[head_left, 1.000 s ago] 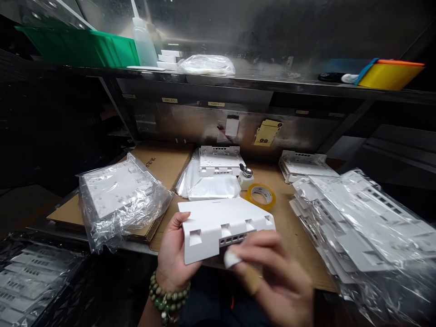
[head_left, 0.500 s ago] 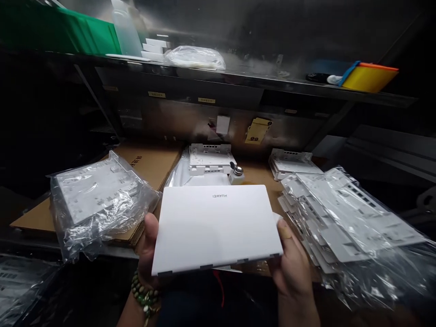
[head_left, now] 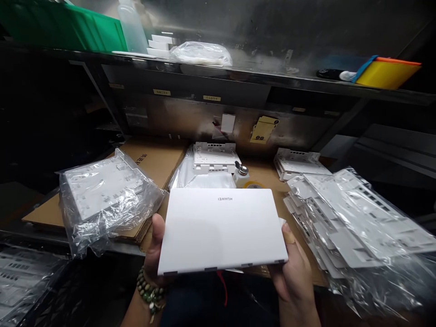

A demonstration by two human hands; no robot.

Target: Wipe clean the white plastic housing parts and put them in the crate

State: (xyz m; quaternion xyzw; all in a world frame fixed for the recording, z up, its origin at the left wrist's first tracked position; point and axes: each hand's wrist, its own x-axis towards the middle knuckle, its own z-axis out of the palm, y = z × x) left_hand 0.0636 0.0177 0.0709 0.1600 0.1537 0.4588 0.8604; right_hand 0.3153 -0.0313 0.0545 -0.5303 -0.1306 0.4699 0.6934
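I hold a flat white plastic cover (head_left: 220,229), smooth side up with printed lettering near its far edge, level in front of me. My left hand (head_left: 154,254), with a bead bracelet at the wrist, grips its left edge, thumb on top. My right hand (head_left: 292,268) grips its right edge, thumb against the side. Most fingers of both hands are hidden beneath the cover.
Bagged white plastic parts lie at left (head_left: 105,195) and stacked at right (head_left: 350,227). Unbagged white parts (head_left: 214,159) and a tape roll (head_left: 254,184) sit behind on the cardboard-covered bench (head_left: 160,156). Above, a shelf carries green bins (head_left: 91,32), a bottle (head_left: 132,25) and a yellow bin (head_left: 386,72).
A second ago the cover showed its slotted edge and my right hand was rubbing it. It has since been turned smooth face up, with one hand on each side.
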